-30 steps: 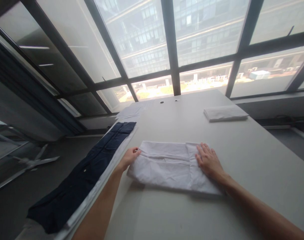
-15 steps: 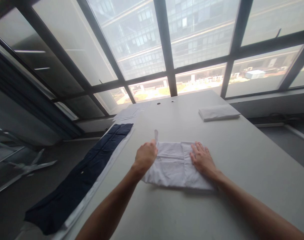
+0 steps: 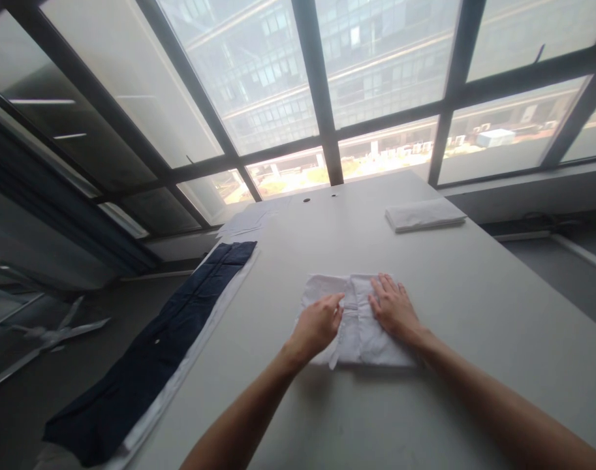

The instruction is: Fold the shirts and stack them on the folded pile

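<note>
A white garment (image 3: 369, 339) lies folded on the white table in front of me, its left part turned over toward the middle. My left hand (image 3: 322, 320) pinches the turned-over edge, its fingers near the center of the bundle. Part of that edge is hidden behind the hand. Flat on the right side of the garment rests my right hand (image 3: 393, 307), fingers stretched out and pressing the cloth down.
Dark navy trousers (image 3: 165, 339) lie over white cloth along the left edge of the table (image 3: 317, 228). More white cloth (image 3: 246, 220) is at the far left corner. A folded white cloth (image 3: 425, 215) sits at the back right. Windows stand behind the table.
My left hand has moved right, bringing the garment's left edge over toward the middle. My right hand stays flat on the garment's right side.
</note>
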A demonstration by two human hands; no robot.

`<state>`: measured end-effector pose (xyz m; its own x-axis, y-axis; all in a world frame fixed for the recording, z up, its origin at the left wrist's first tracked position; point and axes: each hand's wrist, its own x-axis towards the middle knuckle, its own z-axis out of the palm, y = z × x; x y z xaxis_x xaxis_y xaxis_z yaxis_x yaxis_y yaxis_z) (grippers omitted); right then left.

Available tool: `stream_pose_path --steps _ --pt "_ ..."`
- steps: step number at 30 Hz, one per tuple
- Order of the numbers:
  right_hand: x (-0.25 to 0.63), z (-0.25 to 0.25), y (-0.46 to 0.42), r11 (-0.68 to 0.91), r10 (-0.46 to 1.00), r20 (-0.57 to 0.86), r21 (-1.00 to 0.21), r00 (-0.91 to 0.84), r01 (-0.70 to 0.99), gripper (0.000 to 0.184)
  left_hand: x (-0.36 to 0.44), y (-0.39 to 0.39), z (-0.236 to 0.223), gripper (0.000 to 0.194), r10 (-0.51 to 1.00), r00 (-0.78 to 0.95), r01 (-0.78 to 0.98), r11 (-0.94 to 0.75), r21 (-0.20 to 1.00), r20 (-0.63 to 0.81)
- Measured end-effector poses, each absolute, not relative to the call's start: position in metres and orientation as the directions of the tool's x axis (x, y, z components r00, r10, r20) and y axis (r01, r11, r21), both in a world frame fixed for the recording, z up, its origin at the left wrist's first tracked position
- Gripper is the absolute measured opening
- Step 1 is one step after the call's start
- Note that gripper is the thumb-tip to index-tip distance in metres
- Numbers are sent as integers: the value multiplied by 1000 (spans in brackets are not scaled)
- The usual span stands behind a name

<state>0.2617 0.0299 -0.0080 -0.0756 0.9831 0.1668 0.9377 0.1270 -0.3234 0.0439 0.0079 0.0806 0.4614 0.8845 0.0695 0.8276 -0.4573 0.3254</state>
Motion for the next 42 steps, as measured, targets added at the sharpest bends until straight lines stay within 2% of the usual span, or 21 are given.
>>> stream_pose_path --steps 4,8,12,21,27,29,31,34,37,40,42 --pt "261 -5 30 120 984 162 -322 -70 939 54 -1 32 82 42 747 643 700 -663 266 171" --pt "261 -5 29 120 983 168 -314 -69 942 53 -9 45 61 54 645 759 632 -763 137 91" --pt "261 -5 29 118 983 170 -311 -67 943 53 -1 52 45 62 640 766 635 -767 86 55" --pt "261 -5 29 117 983 169 -300 -68 947 53 1 66 26 61 776 624 769 -631 104 96" --pt "261 -6 27 113 984 167 -301 -64 947 53 -8 46 55 63 744 664 723 -663 194 68" --pt "262 -2 25 116 981 184 -297 -63 948 52 -20 28 66 73 682 731 654 -713 252 32" --pt "262 5 25 156 965 247 -284 -85 946 49 -33 8 70 93 624 782 600 -746 291 -12" --pt "256 23 34 254 923 361 -305 -136 918 43 -44 -17 62 108 605 796 589 -760 274 -35" --pt "239 40 58 303 923 347 -392 -165 869 40 -42 -30 50 92 621 783 611 -763 211 -19" --pt "214 50 93 275 960 180 -452 -215 848 38 -35 -33 45 67 645 764 636 -757 149 14" --pt "200 52 115 232 971 59 -471 -233 851 34 -32 -34 45 56 659 750 650 -749 126 47"
